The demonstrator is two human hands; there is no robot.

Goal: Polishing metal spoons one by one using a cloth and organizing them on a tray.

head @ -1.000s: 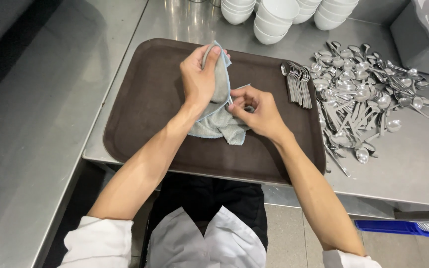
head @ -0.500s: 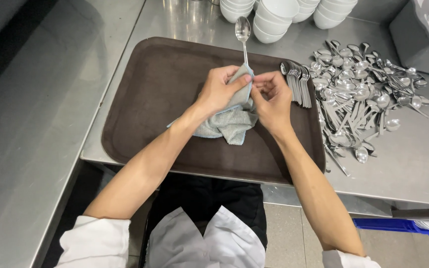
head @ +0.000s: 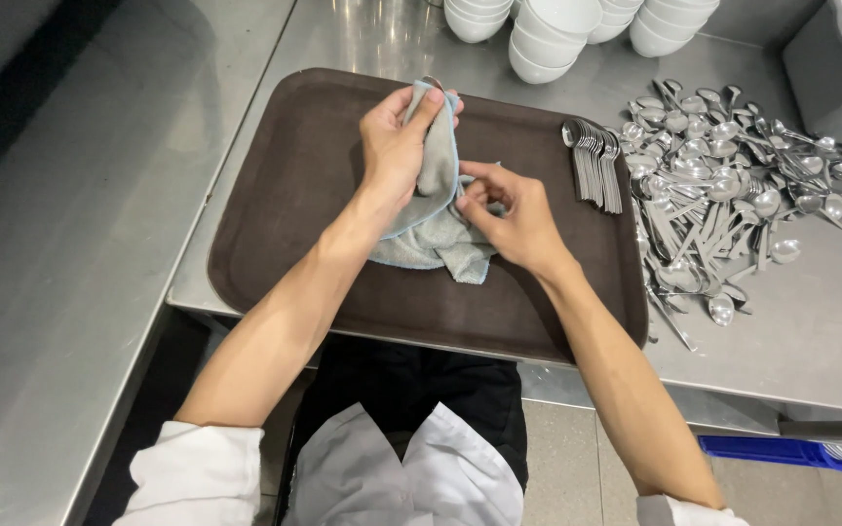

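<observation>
A commercial kitchen's cleaning station, seen from above: stainless-steel counters (head: 99, 244) ran across the whole work area, with stacks of identical white bowls (head: 548, 29) lined up at the back. A large heap of loose metal spoons (head: 733, 185) covered the counter on the right, and a neat row of sorted spoons (head: 594, 161) lay on a brown plastic serving tray (head: 275, 195). The worker wore a white uniform with a black apron (head: 411, 390), and a blue crate (head: 791, 453) sat below the counter.
</observation>
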